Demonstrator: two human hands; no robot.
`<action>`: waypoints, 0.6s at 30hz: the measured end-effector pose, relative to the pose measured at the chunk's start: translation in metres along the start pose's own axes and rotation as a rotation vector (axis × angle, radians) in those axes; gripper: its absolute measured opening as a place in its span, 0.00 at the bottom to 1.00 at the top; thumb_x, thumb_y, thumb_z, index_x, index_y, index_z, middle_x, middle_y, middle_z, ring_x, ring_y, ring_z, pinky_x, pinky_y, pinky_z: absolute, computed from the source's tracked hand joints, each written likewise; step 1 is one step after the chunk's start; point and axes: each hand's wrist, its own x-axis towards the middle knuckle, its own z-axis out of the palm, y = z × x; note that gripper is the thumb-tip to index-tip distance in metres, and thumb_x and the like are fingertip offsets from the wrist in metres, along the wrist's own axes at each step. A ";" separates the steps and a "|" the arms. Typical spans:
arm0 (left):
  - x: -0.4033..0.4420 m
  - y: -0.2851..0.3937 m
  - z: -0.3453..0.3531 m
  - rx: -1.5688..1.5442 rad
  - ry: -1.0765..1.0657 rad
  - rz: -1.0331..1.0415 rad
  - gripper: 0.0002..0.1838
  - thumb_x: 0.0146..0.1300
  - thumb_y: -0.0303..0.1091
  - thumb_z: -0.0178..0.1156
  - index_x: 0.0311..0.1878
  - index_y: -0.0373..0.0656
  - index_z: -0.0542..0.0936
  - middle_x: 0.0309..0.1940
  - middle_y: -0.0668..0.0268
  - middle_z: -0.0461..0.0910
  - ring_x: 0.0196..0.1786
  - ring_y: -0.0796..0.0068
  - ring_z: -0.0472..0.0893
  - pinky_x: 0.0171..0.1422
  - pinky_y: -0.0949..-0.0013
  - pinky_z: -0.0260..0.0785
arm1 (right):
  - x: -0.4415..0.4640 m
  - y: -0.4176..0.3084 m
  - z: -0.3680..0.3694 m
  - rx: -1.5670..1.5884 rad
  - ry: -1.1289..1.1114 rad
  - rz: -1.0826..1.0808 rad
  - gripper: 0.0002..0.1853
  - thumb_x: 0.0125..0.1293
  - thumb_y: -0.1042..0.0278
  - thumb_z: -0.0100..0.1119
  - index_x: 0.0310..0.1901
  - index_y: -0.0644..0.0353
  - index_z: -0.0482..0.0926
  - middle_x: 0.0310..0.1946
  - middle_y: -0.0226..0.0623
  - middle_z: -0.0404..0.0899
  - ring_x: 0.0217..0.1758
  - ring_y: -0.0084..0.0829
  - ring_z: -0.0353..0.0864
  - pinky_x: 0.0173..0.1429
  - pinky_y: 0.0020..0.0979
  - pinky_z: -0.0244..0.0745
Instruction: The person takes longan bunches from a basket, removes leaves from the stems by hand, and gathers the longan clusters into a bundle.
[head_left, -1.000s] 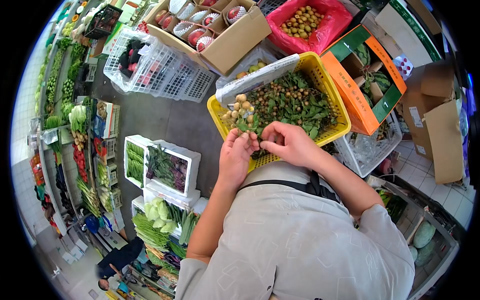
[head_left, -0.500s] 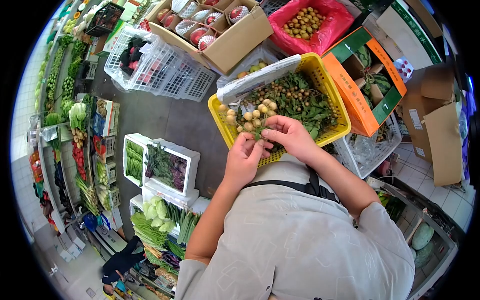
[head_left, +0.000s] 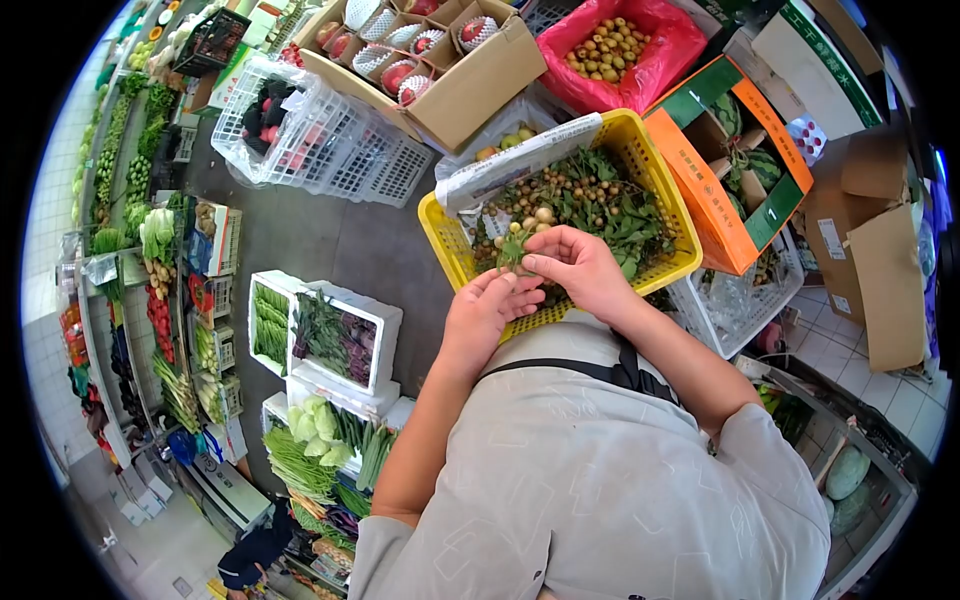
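"Over the near side of the yellow basket (head_left: 685, 262), which hazards apply?"

"Dropped fruit. The leafy sprig (head_left: 514, 246) is at the fingertips, above the basket. Round tan fruit (head_left: 543, 215) shows just beyond it; attachment to the sprig cannot be confirmed. A sharp tug on the stem could tear fruit loose. It would probably land on the leafy heap (head_left: 625, 215), but could clear the near rim."

"Other causes?"

"Snagging: stems in the heap appear tangled, so a lift could drag neighbours along. Excess fingertip pressure could bruise the fruit."

"State the grip."

"Right hand (head_left: 587, 277): thumb and forefinger nearly together, apparently pinching the sprig; remaining fingers curled. Left hand (head_left: 482, 315): fingers loosely bent, just beside the sprig's lower end. Whether its thumb and fingertips close on the stem cannot be determined from this view."
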 end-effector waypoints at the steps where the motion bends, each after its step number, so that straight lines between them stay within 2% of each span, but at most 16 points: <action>1: 0.000 0.001 -0.001 -0.066 0.027 -0.023 0.13 0.77 0.34 0.53 0.54 0.35 0.78 0.47 0.55 0.86 0.49 0.63 0.87 0.56 0.62 0.79 | 0.000 0.001 0.000 0.000 0.000 -0.001 0.13 0.69 0.72 0.67 0.51 0.66 0.81 0.37 0.30 0.86 0.38 0.18 0.82 0.45 0.23 0.79; 6: 0.007 -0.008 -0.009 -0.108 0.042 -0.023 0.12 0.77 0.34 0.54 0.54 0.36 0.77 0.46 0.55 0.86 0.47 0.65 0.87 0.54 0.63 0.79 | -0.006 0.001 0.004 -0.226 0.019 0.030 0.16 0.68 0.69 0.68 0.53 0.68 0.82 0.38 0.33 0.87 0.39 0.18 0.83 0.44 0.23 0.79; 8: 0.009 -0.012 -0.012 -0.078 0.054 -0.002 0.12 0.77 0.34 0.54 0.54 0.36 0.77 0.46 0.56 0.85 0.46 0.66 0.87 0.54 0.63 0.79 | -0.008 -0.005 0.006 -0.233 0.017 0.052 0.16 0.68 0.67 0.68 0.52 0.69 0.83 0.35 0.33 0.87 0.36 0.18 0.83 0.42 0.24 0.79; 10: 0.011 -0.014 -0.013 -0.085 0.105 0.073 0.12 0.76 0.33 0.57 0.55 0.37 0.78 0.47 0.57 0.85 0.47 0.71 0.86 0.54 0.64 0.78 | -0.010 -0.015 0.008 -0.458 -0.004 0.042 0.14 0.68 0.65 0.67 0.48 0.68 0.85 0.32 0.33 0.87 0.35 0.18 0.83 0.41 0.25 0.79; 14: 0.010 -0.013 -0.009 -0.196 0.155 0.112 0.12 0.75 0.32 0.60 0.56 0.37 0.80 0.48 0.60 0.85 0.50 0.74 0.84 0.57 0.67 0.77 | -0.009 -0.013 0.011 -0.443 -0.004 0.086 0.13 0.69 0.63 0.65 0.41 0.67 0.86 0.29 0.32 0.85 0.33 0.18 0.81 0.40 0.26 0.78; 16: 0.010 -0.013 -0.011 -0.228 0.066 0.117 0.12 0.75 0.31 0.61 0.57 0.37 0.81 0.49 0.62 0.85 0.53 0.75 0.82 0.59 0.69 0.76 | -0.007 -0.009 0.008 -0.407 -0.142 0.224 0.13 0.71 0.62 0.63 0.38 0.67 0.85 0.27 0.30 0.83 0.31 0.18 0.78 0.38 0.26 0.75; 18: 0.012 -0.015 -0.013 -0.215 0.053 0.141 0.12 0.74 0.30 0.61 0.56 0.37 0.81 0.50 0.62 0.85 0.53 0.76 0.82 0.60 0.70 0.75 | -0.006 -0.007 0.007 -0.397 -0.187 0.223 0.14 0.72 0.61 0.61 0.37 0.67 0.84 0.27 0.28 0.82 0.30 0.18 0.75 0.37 0.27 0.74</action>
